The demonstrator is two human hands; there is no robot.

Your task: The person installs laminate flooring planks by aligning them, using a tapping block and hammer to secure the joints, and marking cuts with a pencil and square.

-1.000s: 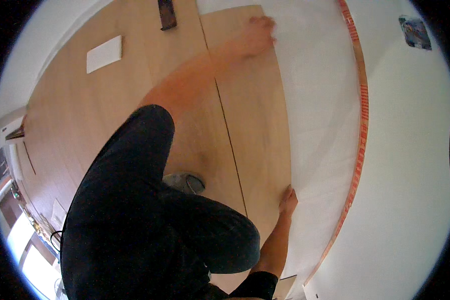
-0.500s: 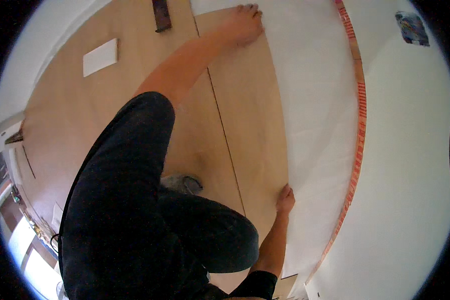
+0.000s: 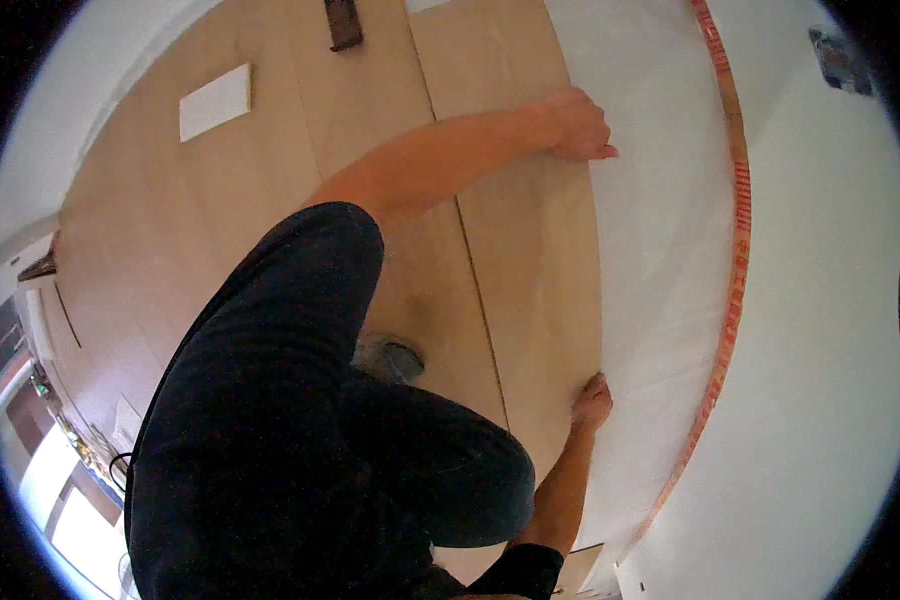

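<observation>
white underlay (image 3: 660, 250) lines the wall (image 3: 820, 300) side; a white block (image 3: 215, 103) and dark bar (image 3: 344, 25) lie on the floor (image 3: 210, 220) — a bent knee (image 3: 480, 475) hides some of the floorboard (image 3: 540, 270), its long axis running outward from there, alongside the underlay. left hand (image 3: 577, 127) and right hand (image 3: 592, 402) curl at its outer edge — gripping or not, i can't tell.

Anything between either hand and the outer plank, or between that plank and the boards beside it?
Nothing visible: left hand and right hand are at the plank's outer edge. Only a dark seam divides plank and boards, partly under forearm and knee.
</observation>
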